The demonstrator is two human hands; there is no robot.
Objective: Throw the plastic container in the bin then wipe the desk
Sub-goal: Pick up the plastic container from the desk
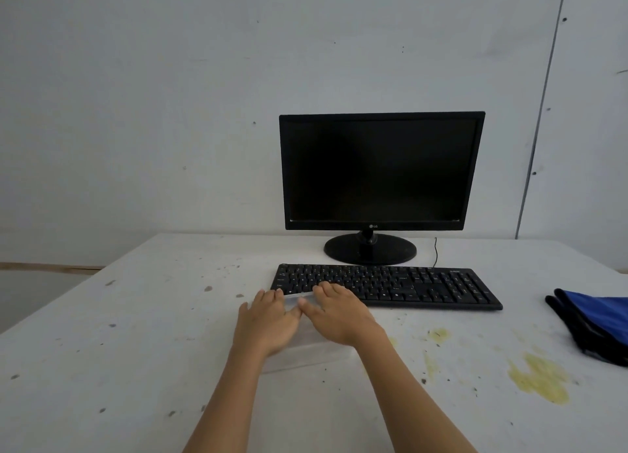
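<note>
Clear rectangular plastic container (307, 352) rests on the stained white desk (136, 350), just before the black keyboard (387, 286); contents indiscernible. Left hand (268, 323) and right hand (339, 313) lie flat, fingers extended, atop it.

A: What stands at the back?
B: A dark monitor (380, 170) on a round base, against the wall (170, 96).
A: And before it?
B: A black keyboard (401, 284), lying just beside the base, its cable (436, 252) behind.
</note>
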